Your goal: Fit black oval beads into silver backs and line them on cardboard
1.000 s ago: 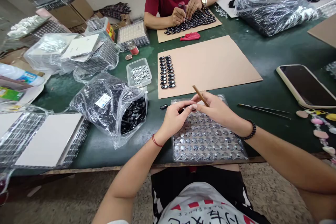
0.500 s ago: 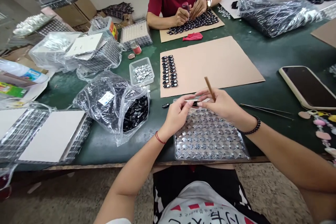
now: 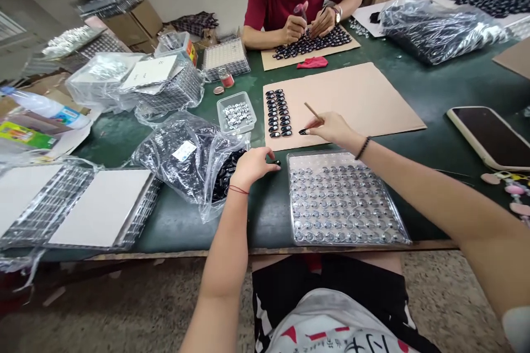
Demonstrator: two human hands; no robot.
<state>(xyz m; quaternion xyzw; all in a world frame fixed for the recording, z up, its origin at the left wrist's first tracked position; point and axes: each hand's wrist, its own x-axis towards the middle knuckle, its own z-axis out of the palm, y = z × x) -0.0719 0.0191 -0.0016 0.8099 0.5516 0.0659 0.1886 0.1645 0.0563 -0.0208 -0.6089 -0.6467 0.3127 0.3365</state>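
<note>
Green felt covered the worktable (image 3: pixel 414 83), and relative to the clear blister tray (image 3: pixel 343 204) of silver studs near its front edge both hands had separated since a second earlier, when they met above it. The right hand (image 3: pixel 333 128), gripping a brown stick (image 3: pixel 313 112), had reached beyond the tray and pinched a black oval piece (image 3: pixel 302 132) at the cardboard sheet (image 3: pixel 356 99), beside the laid-out rows (image 3: pixel 278 113). The left hand (image 3: pixel 253 165) had dropped left of the tray, fingers curled onto a loose black piece (image 3: pixel 276 163) by the bag (image 3: pixel 194 157).

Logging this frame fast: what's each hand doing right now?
Left hand: closed on a small black piece on the table.
Right hand: holds a brown stick and a black piece.
</note>
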